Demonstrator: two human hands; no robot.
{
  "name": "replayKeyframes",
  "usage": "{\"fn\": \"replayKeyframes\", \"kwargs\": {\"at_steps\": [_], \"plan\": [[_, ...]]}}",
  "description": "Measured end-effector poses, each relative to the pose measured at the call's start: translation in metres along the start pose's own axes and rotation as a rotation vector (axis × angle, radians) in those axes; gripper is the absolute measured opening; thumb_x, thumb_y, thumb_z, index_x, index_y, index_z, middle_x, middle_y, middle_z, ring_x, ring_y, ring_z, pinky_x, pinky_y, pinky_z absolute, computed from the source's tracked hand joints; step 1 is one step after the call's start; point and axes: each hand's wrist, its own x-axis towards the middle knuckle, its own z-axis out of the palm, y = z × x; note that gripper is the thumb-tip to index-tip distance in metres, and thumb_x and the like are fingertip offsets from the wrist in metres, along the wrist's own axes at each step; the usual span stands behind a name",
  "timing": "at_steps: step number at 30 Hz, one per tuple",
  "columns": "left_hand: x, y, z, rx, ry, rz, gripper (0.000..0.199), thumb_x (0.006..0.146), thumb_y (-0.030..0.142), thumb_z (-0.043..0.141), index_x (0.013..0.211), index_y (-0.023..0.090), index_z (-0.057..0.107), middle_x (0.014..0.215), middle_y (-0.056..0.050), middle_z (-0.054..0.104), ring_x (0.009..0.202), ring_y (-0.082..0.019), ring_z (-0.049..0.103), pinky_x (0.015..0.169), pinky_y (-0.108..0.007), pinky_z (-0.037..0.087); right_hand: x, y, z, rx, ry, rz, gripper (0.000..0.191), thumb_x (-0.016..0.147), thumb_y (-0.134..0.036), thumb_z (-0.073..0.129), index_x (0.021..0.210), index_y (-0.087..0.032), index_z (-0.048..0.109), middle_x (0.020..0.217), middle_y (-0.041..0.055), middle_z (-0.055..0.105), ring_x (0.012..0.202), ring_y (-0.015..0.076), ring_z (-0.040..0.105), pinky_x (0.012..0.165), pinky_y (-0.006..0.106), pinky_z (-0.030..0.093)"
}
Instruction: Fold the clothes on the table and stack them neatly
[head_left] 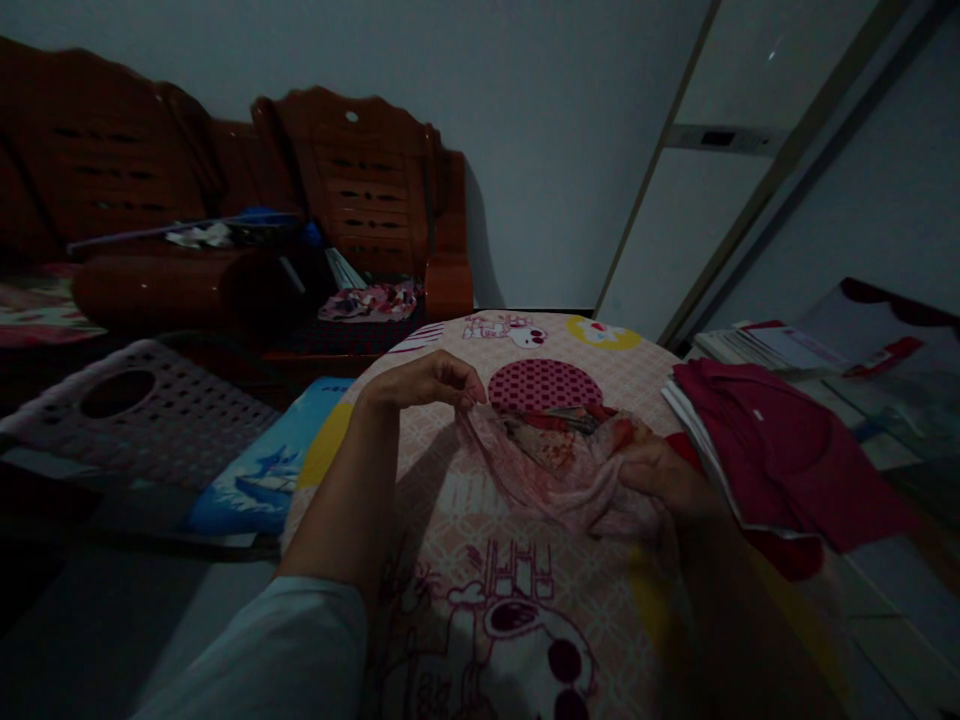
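A thin pink cloth (517, 470), perhaps a garment, is stretched between my two hands above the round table. My left hand (439, 380) pinches its upper left edge between thumb and fingers. At the other side my right hand (667, 475) is closed around a gathered part of it, with some fingers hidden in the folds. A patterned piece with red and grey (551, 440) shows inside the pink folds; I cannot tell whether it is part of the same cloth. Beneath lies a pink patterned tablecloth (450, 520) with cartoon figures.
Folded dark red clothes (780, 440) lie at the table's right edge, near papers (757, 345). A blue printed bag or cushion (262, 470) and a woven chair (172, 410) are to the left. Behind stands a carved wooden sofa (360, 180) with a floral cloth (375, 300).
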Motion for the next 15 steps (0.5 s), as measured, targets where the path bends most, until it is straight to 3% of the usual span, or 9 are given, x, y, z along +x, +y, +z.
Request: {"fn": "replayKeyframes", "kwargs": {"at_steps": [4,8,12,15], "plan": [[-0.001,-0.009,-0.008,0.009,-0.014,-0.02,0.016,0.069,0.026,0.082,0.079,0.014,0.077,0.069,-0.011,0.072,0.061,-0.018,0.069,0.06,-0.023,0.054,0.019,0.008,0.035,-0.036,-0.337,0.049,0.044,0.086,-0.053,0.062,0.089,-0.013,0.078,0.077,0.0058,0.072,0.074,0.0181,0.065,0.074,0.028,0.05],[-0.006,-0.011,-0.015,0.054,0.033,-0.006,0.013,0.067,0.024,0.083,0.073,0.013,0.077,0.071,-0.01,0.072,0.064,-0.017,0.069,0.063,-0.023,0.055,0.023,0.012,0.068,-0.062,-0.499,0.076,0.045,0.088,-0.051,0.062,0.096,-0.01,0.077,0.076,0.0031,0.07,0.066,0.0122,0.059,0.063,0.021,0.045],[-0.011,-0.014,-0.021,0.103,0.031,-0.037,0.013,0.069,0.024,0.081,0.072,0.013,0.075,0.072,-0.007,0.072,0.066,-0.013,0.067,0.066,-0.02,0.054,0.024,0.014,0.091,-0.059,-0.695,0.078,0.048,0.093,-0.048,0.057,0.112,-0.007,0.073,0.088,0.0061,0.072,0.075,0.0118,0.061,0.068,0.02,0.045],[-0.013,-0.02,-0.025,0.109,0.005,-0.072,0.017,0.071,0.027,0.081,0.075,0.012,0.075,0.072,-0.006,0.073,0.066,-0.012,0.067,0.068,-0.019,0.054,0.027,0.021,0.101,-0.095,-0.773,0.101,0.05,0.096,-0.048,0.053,0.12,-0.007,0.069,0.089,0.0058,0.071,0.074,0.0105,0.061,0.065,0.018,0.043]]}}
